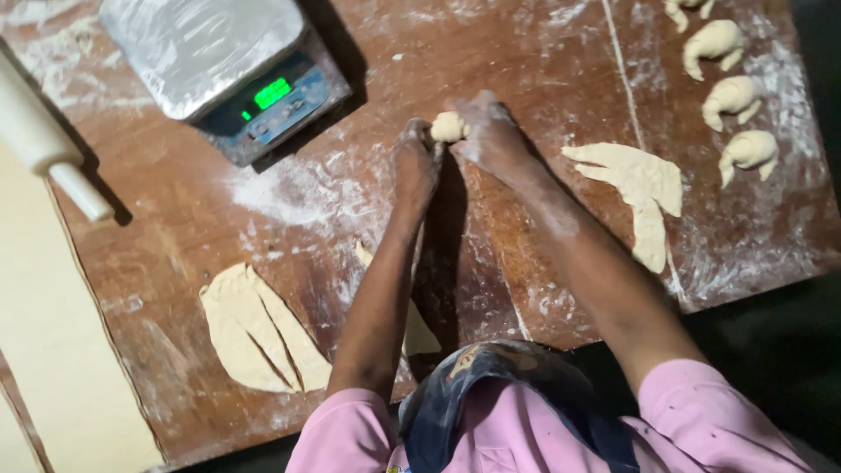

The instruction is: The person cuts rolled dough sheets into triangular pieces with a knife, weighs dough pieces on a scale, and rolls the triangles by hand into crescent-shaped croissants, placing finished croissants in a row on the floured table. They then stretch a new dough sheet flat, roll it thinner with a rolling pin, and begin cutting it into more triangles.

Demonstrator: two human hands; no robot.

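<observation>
Two flour-dusted hands meet at a small roll of dough [448,128] on the wooden tabletop [175,236]. The left hand [415,162] lies with its fingers curled against the near-left side of the roll, and the right hand [491,136] cups it from the right, fingers bent over it, so the dough is pinched between both and touches the board. Just beyond and to the left of the left hand stands a digital scale [229,70] with a foil-wrapped platform and a glowing green display. Well out to the left lies a white rolling pin [44,140], next to a pale sheet of rolled dough [53,350] that runs along the tabletop's left edge. Nearer the body, left of the left forearm, lie cut dough triangles [254,328], side by side. To the right of the right forearm rests another set of flat cut dough pieces [639,193]. Farther right, well apart from the hands, a row of shaped crescent rolls [731,96] sits on the floury surface. Pink sleeves [718,420] cover both upper arms.
</observation>
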